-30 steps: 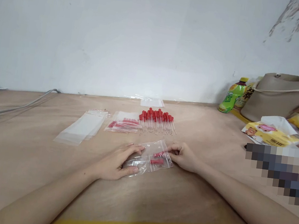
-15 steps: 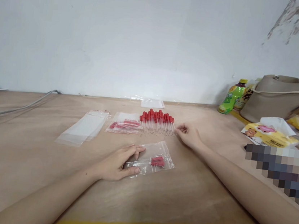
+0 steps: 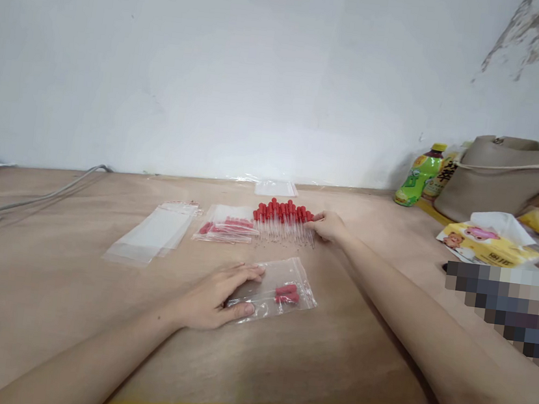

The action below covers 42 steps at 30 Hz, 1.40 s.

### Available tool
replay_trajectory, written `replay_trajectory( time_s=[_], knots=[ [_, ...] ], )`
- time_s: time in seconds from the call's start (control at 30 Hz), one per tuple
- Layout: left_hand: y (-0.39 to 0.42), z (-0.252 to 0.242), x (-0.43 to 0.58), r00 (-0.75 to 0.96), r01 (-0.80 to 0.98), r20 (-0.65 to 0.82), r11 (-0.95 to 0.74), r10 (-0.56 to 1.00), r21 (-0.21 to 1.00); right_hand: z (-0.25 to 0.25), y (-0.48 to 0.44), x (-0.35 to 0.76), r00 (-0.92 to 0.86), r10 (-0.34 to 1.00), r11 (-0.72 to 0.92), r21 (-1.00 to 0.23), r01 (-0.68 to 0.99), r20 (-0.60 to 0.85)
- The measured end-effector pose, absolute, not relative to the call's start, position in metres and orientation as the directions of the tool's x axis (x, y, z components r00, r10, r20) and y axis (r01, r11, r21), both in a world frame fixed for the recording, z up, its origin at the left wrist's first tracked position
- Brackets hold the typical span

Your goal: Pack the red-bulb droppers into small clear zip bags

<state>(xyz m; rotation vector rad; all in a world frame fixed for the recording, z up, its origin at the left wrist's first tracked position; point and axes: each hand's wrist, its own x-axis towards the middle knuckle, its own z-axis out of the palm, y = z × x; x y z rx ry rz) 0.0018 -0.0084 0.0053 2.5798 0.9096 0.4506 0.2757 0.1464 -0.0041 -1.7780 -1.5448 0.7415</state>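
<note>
My left hand point(image 3: 219, 294) lies with fingers and thumb spread on a clear zip-lock bag point(image 3: 270, 273), pressing it to the table. Inside that bag are red-capped glass droppers point(image 3: 286, 294), their thin stems running under the hand. Farther back sits a heap of similar red-capped droppers point(image 3: 281, 211), stems pointing toward me. At the heap's right end my right hand point(image 3: 330, 226) pinches a dropper by its red cap; the fingers partly hide it. Left of the heap, filled bags point(image 3: 224, 226) with red-capped droppers overlap one another.
Flat clear bags point(image 3: 150, 233) lie at the left, with another bag point(image 3: 275, 190) by the wall. A grey cable point(image 3: 71, 177) crosses the far left. On the right stand a green-labelled bottle point(image 3: 420, 175), a taupe handbag point(image 3: 498, 178) and a yellow tissue pack point(image 3: 485, 245).
My right hand has moved slightly left and away from me, onto the end dropper's cap. The left hand stays on the bag, and the red caps inside it have spread a little.
</note>
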Motion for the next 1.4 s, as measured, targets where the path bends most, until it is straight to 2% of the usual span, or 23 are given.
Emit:
replay_trajectory(
  time_s=[0.3,0.7,0.9,1.1,1.17,1.23,1.3,1.4],
  knots=[
    [-0.008,0.004,0.002,0.745,0.541,0.172,-0.734,0.645,0.41,0.0,0.145,0.284,0.109,0.994,-0.079,-0.805,0.588,-0.018],
    [-0.008,0.005,0.001,0.748,0.549,0.168,-0.74,0.643,0.389,0.007,0.138,0.28,0.128,0.989,-0.049,-0.666,0.745,0.071],
    [-0.007,0.004,0.002,0.751,0.547,0.174,-0.748,0.637,0.377,0.005,0.138,0.274,0.165,0.983,-0.064,-0.684,0.727,0.083],
    [-0.007,0.004,0.002,0.755,0.541,0.182,-0.754,0.631,0.372,0.011,0.132,0.281,0.197,0.972,-0.015,-0.81,0.586,0.125],
    [-0.007,0.004,0.002,0.756,0.538,0.188,-0.759,0.627,0.366,0.013,0.119,0.283,0.164,0.977,0.043,-0.887,0.46,0.133],
    [-0.008,0.004,0.002,0.756,0.538,0.192,-0.761,0.626,0.362,0.013,0.099,0.283,0.086,0.986,0.113,-0.957,0.266,0.14],
    [-0.008,0.004,0.002,0.755,0.542,0.191,-0.761,0.628,0.358,0.009,0.077,0.282,0.007,0.99,0.138,-0.983,0.12,0.14],
    [-0.008,0.004,0.002,0.753,0.55,0.185,-0.758,0.631,0.351,-0.002,0.049,0.277,0.031,0.992,0.121,-0.993,0.002,0.121]
  ],
)
